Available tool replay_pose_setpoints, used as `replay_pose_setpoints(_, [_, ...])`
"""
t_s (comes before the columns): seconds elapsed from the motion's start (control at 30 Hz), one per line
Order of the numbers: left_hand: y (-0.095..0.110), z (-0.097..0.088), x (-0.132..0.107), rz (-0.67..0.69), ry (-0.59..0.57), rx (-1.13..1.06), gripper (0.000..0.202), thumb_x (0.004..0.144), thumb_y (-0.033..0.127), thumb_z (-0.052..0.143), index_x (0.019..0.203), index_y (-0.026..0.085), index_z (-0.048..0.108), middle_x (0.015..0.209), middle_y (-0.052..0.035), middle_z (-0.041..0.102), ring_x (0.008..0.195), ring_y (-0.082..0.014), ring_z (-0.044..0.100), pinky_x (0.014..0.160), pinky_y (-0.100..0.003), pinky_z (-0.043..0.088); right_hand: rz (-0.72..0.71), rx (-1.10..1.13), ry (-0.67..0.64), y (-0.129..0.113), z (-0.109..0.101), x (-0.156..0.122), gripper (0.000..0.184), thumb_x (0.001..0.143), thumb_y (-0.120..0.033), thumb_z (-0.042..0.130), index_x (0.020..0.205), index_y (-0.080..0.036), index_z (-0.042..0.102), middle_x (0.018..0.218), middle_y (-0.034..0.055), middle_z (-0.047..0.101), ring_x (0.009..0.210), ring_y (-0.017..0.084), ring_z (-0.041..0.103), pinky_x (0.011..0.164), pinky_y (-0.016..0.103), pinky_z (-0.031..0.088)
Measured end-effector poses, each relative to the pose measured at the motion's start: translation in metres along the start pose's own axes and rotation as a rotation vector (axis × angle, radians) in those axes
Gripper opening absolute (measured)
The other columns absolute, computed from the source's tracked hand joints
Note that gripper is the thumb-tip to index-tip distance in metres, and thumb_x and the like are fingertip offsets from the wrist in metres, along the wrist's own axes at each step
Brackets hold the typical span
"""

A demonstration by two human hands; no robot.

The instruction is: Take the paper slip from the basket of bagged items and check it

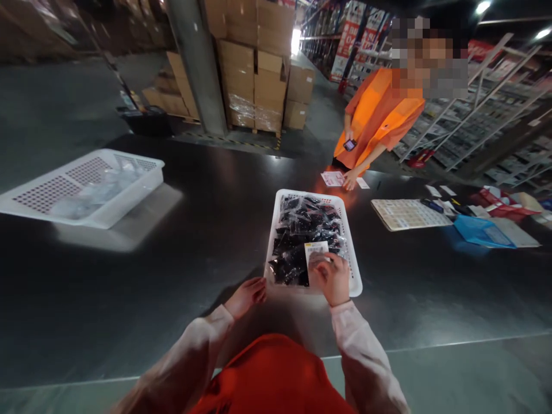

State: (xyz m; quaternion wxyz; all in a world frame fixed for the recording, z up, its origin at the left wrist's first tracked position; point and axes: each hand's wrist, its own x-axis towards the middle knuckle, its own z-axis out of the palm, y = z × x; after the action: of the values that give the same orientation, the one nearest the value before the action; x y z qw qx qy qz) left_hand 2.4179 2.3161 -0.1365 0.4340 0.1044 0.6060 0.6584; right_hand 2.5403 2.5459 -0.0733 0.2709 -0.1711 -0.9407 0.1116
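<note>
A white perforated basket stands on the dark table in front of me, filled with several black items in clear plastic bags. My right hand rests inside its near right corner, fingers curled on a bag with a white label. Just left of the basket's near edge, my left hand lies on the table with its fingers loosely bent, holding nothing.
A second white basket with clear bags sits at the far left. Across the table a person in an orange vest holds a phone and touches a paper. Sheets, a blue tray and small items lie at right. Cardboard boxes stand behind.
</note>
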Motion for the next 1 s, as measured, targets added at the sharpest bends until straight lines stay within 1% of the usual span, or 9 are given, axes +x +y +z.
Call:
replay_pose_setpoints(0.13, [0.02, -0.001, -0.017, 0.112, 0.278, 0.205, 0.044, 0.068, 0.058, 0.069, 0.056, 0.022, 0.045, 0.048, 0.0053, 0.038, 0.049, -0.0108, 0.03, 0.052, -0.027, 0.025, -0.072, 0.151, 0.143, -0.005, -0.006, 0.009, 0.011, 0.091, -0.021, 0.054, 0.082, -0.017, 0.061, 0.115, 0.0127, 0.054, 0.108, 0.025, 0.052, 0.093, 0.045, 0.045])
replay_pose_setpoints(0.2, [0.038, 0.009, -0.028, 0.238, 0.356, 0.301, 0.038, 0.071, 0.052, 0.069, 0.061, 0.021, 0.051, 0.053, 0.0037, 0.044, 0.053, -0.0112, 0.036, 0.054, -0.026, 0.028, -0.094, 0.208, 0.185, -0.016, -0.008, 0.011, 0.008, 0.091, -0.021, 0.054, 0.085, -0.018, 0.059, 0.116, 0.0127, 0.052, 0.109, 0.024, 0.053, 0.092, 0.043, 0.048])
replay_pose_setpoints(0.27, [0.057, 0.027, -0.037, 0.302, 0.247, 0.293, 0.033, 0.072, 0.05, 0.068, 0.077, 0.018, 0.061, 0.067, -0.0007, 0.059, 0.059, -0.0129, 0.049, 0.055, -0.025, 0.035, -0.137, 0.232, 0.184, -0.032, -0.009, 0.011, 0.005, 0.09, -0.02, 0.055, 0.087, -0.018, 0.058, 0.117, 0.0124, 0.05, 0.11, 0.023, 0.053, 0.093, 0.042, 0.049])
replay_pose_setpoints(0.33, [0.074, 0.046, -0.039, 0.253, 0.005, 0.187, 0.041, 0.069, 0.046, 0.069, 0.095, 0.015, 0.063, 0.081, -0.0048, 0.066, 0.064, -0.0152, 0.056, 0.054, -0.025, 0.042, -0.209, 0.236, 0.163, -0.049, -0.011, 0.01, 0.004, 0.089, -0.019, 0.056, 0.086, -0.019, 0.059, 0.117, 0.0116, 0.051, 0.112, 0.024, 0.053, 0.094, 0.042, 0.048])
replay_pose_setpoints(0.43, [0.087, 0.065, -0.036, 0.134, -0.2, 0.043, 0.037, 0.067, 0.035, 0.067, 0.095, 0.012, 0.065, 0.075, -0.005, 0.066, 0.063, -0.0163, 0.059, 0.052, -0.025, 0.049, -0.28, 0.217, 0.145, -0.063, -0.02, 0.01, 0.006, 0.088, -0.019, 0.059, 0.083, -0.02, 0.062, 0.115, 0.0094, 0.055, 0.112, 0.026, 0.052, 0.093, 0.045, 0.046])
replay_pose_setpoints(0.53, [0.085, 0.067, -0.034, 0.095, -0.209, -0.077, 0.033, 0.064, 0.027, 0.065, 0.093, 0.011, 0.068, 0.076, -0.0053, 0.068, 0.067, -0.0175, 0.064, 0.059, -0.027, 0.053, -0.228, 0.19, 0.214, -0.057, -0.03, 0.012, 0.006, 0.088, -0.022, 0.062, 0.083, -0.02, 0.065, 0.113, 0.0093, 0.057, 0.108, 0.026, 0.054, 0.089, 0.044, 0.046])
replay_pose_setpoints(0.7, [0.075, 0.063, -0.041, 0.076, -0.257, -0.123, 0.042, 0.065, 0.032, 0.072, 0.102, 0.012, 0.068, 0.083, -0.007, 0.07, 0.073, -0.0204, 0.067, 0.062, -0.029, 0.053, -0.115, 0.3, 0.217, -0.036, -0.038, 0.009, 0.01, 0.089, -0.026, 0.061, 0.085, -0.019, 0.065, 0.11, 0.011, 0.059, 0.094, 0.021, 0.061, 0.076, 0.035, 0.054])
replay_pose_setpoints(0.8, [0.074, 0.063, -0.043, 0.063, -0.256, -0.116, 0.044, 0.065, 0.034, 0.073, 0.104, 0.012, 0.069, 0.084, -0.0076, 0.07, 0.072, -0.0205, 0.067, 0.062, -0.029, 0.053, -0.06, 0.359, 0.196, -0.036, -0.038, 0.005, 0.011, 0.088, -0.028, 0.063, 0.084, -0.019, 0.067, 0.112, 0.0109, 0.059, 0.083, 0.018, 0.064, 0.069, 0.032, 0.055])
replay_pose_setpoints(1.0, [0.072, 0.064, -0.046, 0.083, -0.233, -0.091, 0.043, 0.065, 0.031, 0.07, 0.104, 0.012, 0.069, 0.084, -0.0077, 0.069, 0.075, -0.0214, 0.065, 0.06, -0.028, 0.053, -0.061, 0.383, 0.235, -0.042, -0.042, 0.004, 0.011, 0.087, -0.028, 0.066, 0.082, -0.019, 0.069, 0.108, 0.0099, 0.06, 0.084, 0.017, 0.065, 0.069, 0.031, 0.056])
